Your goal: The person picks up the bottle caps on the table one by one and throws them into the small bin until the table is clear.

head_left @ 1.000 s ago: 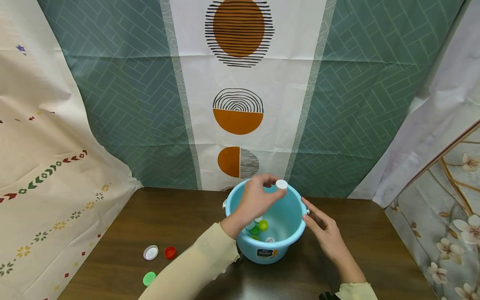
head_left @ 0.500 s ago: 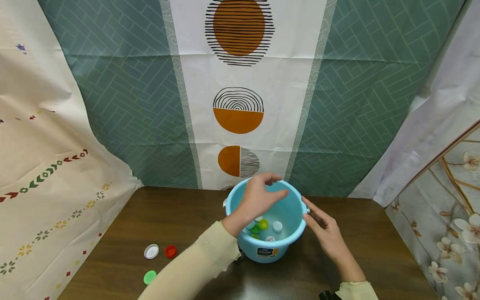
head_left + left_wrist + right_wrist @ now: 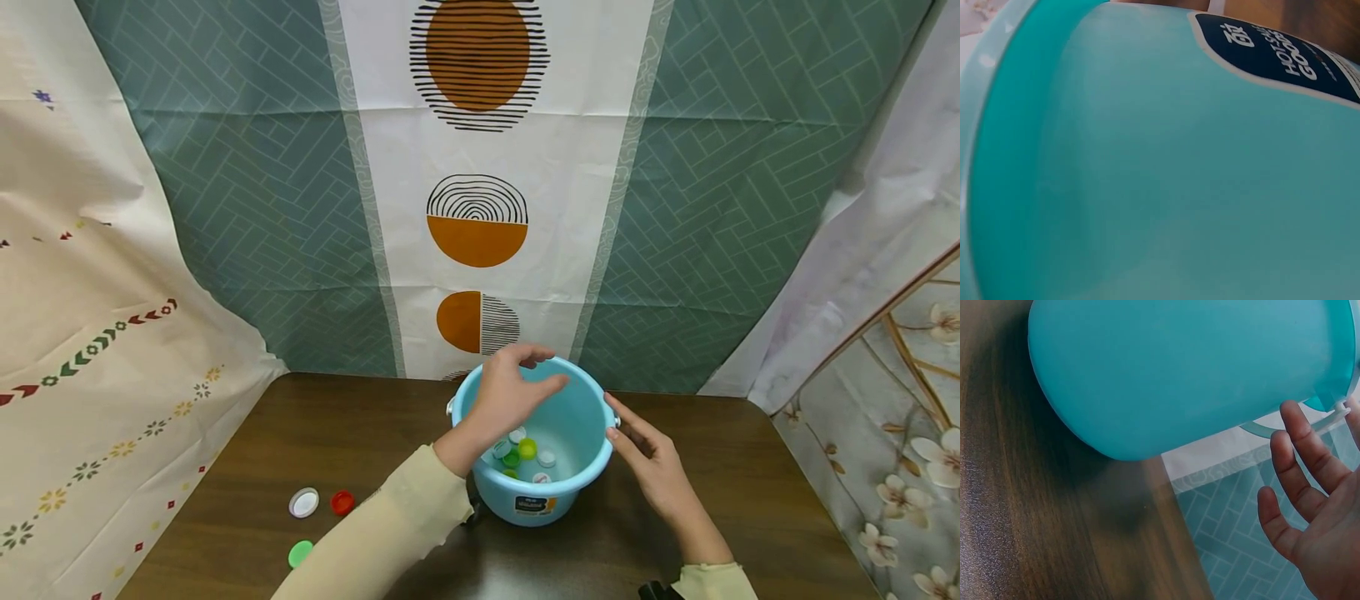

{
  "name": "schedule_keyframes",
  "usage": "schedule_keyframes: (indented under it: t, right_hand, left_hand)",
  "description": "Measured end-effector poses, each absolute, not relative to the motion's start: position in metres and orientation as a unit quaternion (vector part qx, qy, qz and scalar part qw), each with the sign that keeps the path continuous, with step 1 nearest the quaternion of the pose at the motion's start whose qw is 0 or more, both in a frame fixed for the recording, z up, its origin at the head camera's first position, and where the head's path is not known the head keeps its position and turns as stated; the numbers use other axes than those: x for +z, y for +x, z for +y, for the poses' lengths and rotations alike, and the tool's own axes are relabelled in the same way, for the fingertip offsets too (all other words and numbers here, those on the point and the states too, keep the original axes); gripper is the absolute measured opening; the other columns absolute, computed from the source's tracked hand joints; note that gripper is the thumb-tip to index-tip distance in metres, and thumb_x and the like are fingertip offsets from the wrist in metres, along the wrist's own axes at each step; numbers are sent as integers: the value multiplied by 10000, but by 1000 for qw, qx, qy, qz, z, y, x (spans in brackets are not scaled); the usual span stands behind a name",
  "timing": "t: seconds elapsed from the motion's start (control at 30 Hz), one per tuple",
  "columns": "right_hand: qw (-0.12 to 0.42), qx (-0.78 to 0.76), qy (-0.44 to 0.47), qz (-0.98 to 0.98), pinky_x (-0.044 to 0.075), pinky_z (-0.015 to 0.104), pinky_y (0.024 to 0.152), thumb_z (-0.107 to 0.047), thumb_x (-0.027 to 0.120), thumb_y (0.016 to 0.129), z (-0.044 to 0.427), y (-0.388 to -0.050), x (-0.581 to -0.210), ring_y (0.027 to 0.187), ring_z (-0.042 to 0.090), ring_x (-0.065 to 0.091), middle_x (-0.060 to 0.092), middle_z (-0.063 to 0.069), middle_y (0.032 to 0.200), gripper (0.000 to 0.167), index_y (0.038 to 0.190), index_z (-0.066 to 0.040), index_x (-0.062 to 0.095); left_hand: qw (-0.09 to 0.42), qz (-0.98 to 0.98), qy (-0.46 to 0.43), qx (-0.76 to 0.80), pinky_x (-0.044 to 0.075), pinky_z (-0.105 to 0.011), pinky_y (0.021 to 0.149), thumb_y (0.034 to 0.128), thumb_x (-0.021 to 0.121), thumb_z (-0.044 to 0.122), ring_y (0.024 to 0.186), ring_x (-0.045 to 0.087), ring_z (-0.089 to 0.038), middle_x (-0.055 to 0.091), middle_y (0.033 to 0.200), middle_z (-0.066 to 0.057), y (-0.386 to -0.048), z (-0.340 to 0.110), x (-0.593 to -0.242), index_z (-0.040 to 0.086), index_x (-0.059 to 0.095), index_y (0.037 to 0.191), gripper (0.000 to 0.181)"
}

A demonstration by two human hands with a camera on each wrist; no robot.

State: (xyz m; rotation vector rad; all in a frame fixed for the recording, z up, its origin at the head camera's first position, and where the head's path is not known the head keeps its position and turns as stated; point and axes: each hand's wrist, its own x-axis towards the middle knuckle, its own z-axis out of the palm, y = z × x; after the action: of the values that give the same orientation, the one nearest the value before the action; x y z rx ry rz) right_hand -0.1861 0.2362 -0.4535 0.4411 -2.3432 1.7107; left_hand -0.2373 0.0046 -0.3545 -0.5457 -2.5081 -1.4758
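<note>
A light-blue bucket [image 3: 498, 497] stands on the table, with several bottle caps on its floor. Among them are a yellow-green cap [image 3: 527, 448], a green cap [image 3: 512, 459] and a white cap [image 3: 546, 459]. My left hand [image 3: 501, 398] hovers over the bucket's left side, thumb and fingers apart and holding nothing. At the right rim, the thumb and fingers of my right hand [image 3: 651, 457] touch the bucket near its handle joint. In the right wrist view, that hand's fingers are loosely extended beside the wall. Bucket wall and a dark label [image 3: 1272, 53] fill the left wrist view.
Left of the bucket, a white cap [image 3: 303, 502], a red cap [image 3: 342, 502] and a green cap [image 3: 300, 553] lie on the dark wooden table [image 3: 360, 433]. A patterned green and white cloth [image 3: 300, 208] hangs behind the table.
My left hand has let go of a white cap, which dropped into the bucket and lies on its floor. That hand has since shifted slightly left; the right hand has stayed put.
</note>
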Motion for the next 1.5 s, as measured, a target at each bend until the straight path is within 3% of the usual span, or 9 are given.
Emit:
schedule_keyframes:
  t: [0.33,0.53,0.77,0.97,1.27,1.5]
  right_hand:
    - [107,575,134,-800,504,190,834,-182,534,952,238,-186,-459,1014,134,633,585,66,1283,470,1404,-259,429]
    - [99,575,135,-801,507,195,835,-193,537,951,237,-186,-460,1038,96,631,570,50,1307,474,1405,-266,425]
    - [102,573,133,-802,501,184,844,-190,534,952,240,-185,-461,1065,99,623,542,45,1346,471,1404,-269,427]
    - [100,572,139,-802,504,192,840,-185,534,952,238,-187,-459,1043,96,628,562,36,1321,475,1406,-269,424]
    - [105,570,145,-802,517,210,822,-175,528,954,237,-191,-452,981,123,638,616,58,1229,473,1405,-276,424]
    - [102,566,135,-806,520,229,826,-176,531,953,237,-190,-451,989,100,633,606,58,1249,484,1411,-277,413]
  left_hand:
    - [113,-841,-152,-507,510,-305,770,789,726,376,1008,571,-191,649,1076,55,-241,-33,-361,246,672,1081,325]
    - [135,-841,-105,-513,546,-309,726,794,725,364,999,585,-230,641,1050,57,-241,-69,-364,246,665,1068,304]
    - [153,-856,-74,-488,542,-316,747,784,721,415,970,598,-174,660,1039,48,-239,-114,-366,251,674,1062,326]
    - [130,-870,-59,-471,533,-295,749,798,705,432,882,611,-156,667,1002,28,-237,-161,-374,209,668,1077,359]
    - [55,-905,-17,-423,506,-297,759,840,647,458,993,599,-215,660,1110,-45,-232,-230,-394,179,644,1122,397]
    - [22,-930,3,-366,492,-276,705,870,637,369,933,615,-213,679,1058,-80,-224,-267,-418,127,645,1136,359]
